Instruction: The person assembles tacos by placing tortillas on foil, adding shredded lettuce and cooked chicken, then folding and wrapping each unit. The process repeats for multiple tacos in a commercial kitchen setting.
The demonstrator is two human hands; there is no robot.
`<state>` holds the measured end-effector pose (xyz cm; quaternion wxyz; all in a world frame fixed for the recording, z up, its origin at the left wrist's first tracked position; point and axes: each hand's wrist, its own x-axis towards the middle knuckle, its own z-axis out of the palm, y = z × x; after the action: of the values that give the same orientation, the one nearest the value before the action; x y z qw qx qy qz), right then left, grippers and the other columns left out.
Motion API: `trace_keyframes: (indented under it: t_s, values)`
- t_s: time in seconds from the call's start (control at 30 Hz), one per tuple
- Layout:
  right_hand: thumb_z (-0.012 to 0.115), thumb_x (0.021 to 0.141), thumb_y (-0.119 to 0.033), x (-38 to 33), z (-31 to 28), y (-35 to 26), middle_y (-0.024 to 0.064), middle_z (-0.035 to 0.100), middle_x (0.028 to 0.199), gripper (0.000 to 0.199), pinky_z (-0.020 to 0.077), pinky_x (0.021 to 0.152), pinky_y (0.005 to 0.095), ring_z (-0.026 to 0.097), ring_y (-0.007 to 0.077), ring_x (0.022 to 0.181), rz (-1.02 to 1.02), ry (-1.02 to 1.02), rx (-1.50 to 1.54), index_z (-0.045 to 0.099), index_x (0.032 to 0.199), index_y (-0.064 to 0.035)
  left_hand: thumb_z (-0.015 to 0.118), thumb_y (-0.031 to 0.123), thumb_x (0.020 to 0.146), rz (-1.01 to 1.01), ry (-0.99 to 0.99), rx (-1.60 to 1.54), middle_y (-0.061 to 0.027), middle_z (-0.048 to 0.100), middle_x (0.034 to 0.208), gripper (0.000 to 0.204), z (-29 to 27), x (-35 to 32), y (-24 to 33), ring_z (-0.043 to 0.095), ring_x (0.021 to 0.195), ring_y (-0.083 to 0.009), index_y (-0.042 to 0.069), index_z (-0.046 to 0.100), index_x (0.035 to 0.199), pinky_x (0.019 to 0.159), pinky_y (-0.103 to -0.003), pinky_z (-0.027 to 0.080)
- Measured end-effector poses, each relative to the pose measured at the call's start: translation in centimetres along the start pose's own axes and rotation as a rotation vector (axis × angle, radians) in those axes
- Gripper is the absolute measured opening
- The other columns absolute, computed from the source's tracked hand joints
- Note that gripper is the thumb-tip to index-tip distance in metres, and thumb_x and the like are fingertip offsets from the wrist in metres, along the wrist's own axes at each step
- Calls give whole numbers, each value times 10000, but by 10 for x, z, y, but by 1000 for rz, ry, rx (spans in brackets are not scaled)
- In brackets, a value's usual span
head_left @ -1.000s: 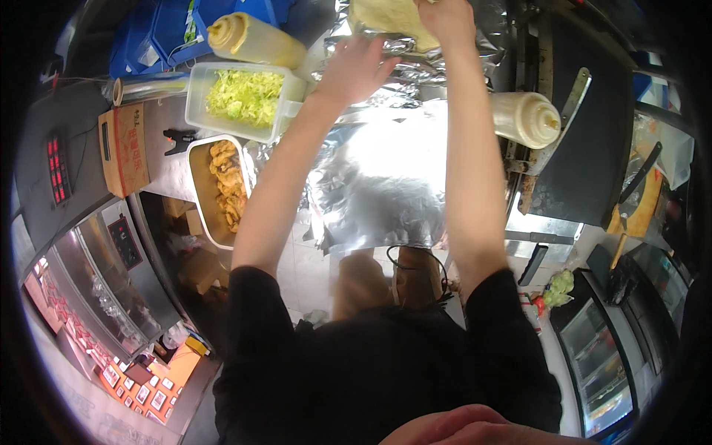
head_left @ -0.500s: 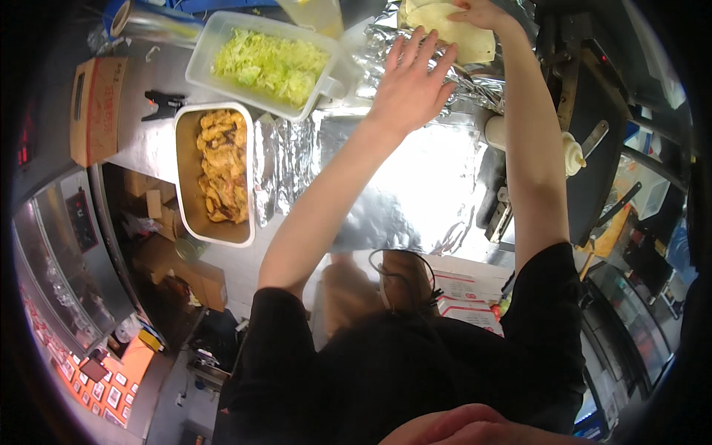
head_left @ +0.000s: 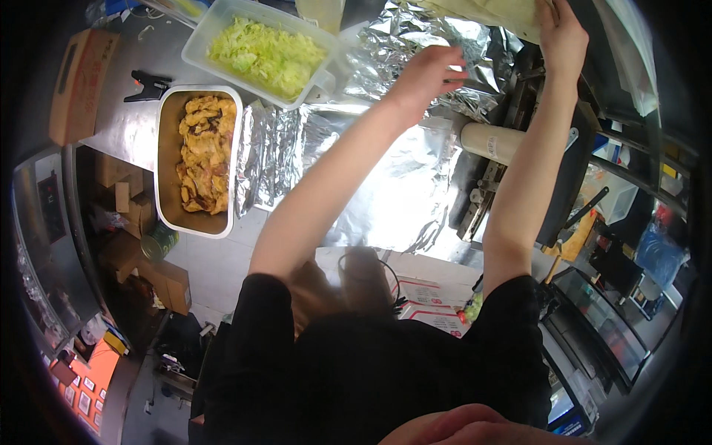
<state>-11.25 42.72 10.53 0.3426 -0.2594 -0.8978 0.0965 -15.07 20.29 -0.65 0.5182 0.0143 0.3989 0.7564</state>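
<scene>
Near the far edge, my right hand (head_left: 565, 41) grips the edge of a pale, thin flatbread (head_left: 504, 13), cut off by the top of the picture. My left hand (head_left: 429, 78) hovers over crumpled foil (head_left: 393, 44), fingers loosely curled and apart; a thin dark line shows between them, too small to make out. Below my left forearm a foil-covered surface (head_left: 386, 185) shines brightly. To the left stands a clear plastic tub (head_left: 194, 59) of shredded lettuce (head_left: 267, 55). A white-rimmed metal pan (head_left: 160, 163) nearer me holds browned cooked meat pieces (head_left: 204, 159).
A black clip (head_left: 148, 87) and a cardboard box (head_left: 83, 89) sit at the left. Under my right forearm lies a white squeeze bottle (head_left: 486, 141), beside a dark griddle (head_left: 552, 193). A long-handled dark spatula (head_left: 586, 208) is farther right.
My right hand has moved right with the flatbread, which has left the foil. My left hand has come off it and curled its fingers. The whole view has shifted slightly.
</scene>
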Motion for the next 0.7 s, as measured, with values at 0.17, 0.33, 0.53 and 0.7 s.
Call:
trace_keyframes:
  t_s: [0.17, 0.33, 0.53, 0.7]
  values:
    - [763, 1038, -259, -16, -14, -4, 115, 809, 1020, 299, 583, 905, 338, 774, 216, 980, -29, 223, 176, 753, 1246, -44, 721, 571, 1057, 67, -151, -175, -170, 273, 1761, 978, 20, 25, 1, 284, 1636, -340, 27, 246, 1717, 1321, -469, 359]
    - [792, 1037, -317, -26, -9, 9, 124, 802, 1187, 442, 578, 989, 341, 755, 204, 1104, 66, 423, 256, 711, 1307, 23, 679, 645, 1052, 48, -272, -326, -145, 139, 1842, 1065, 28, 57, -32, 193, 1686, -381, 96, 122, 1774, 1345, -530, 313]
    - [775, 1043, -345, 2, -26, -4, 146, 785, 1201, 461, 582, 985, 351, 747, 224, 1084, -51, 365, 230, 703, 1301, 29, 671, 379, 1054, 71, -316, -800, -143, 551, 1488, 628, 49, 151, -43, 621, 1235, -369, 147, 443, 1591, 1058, -566, 542]
    - [747, 1081, -272, -14, -45, -35, 137, 770, 1205, 380, 583, 977, 323, 736, 191, 1073, -157, 303, 217, 690, 1300, 32, 572, 658, 1092, 98, -141, -439, -148, 185, 1837, 1006, 56, 177, -34, 245, 1679, -379, 255, -27, 1793, 1320, -652, 320]
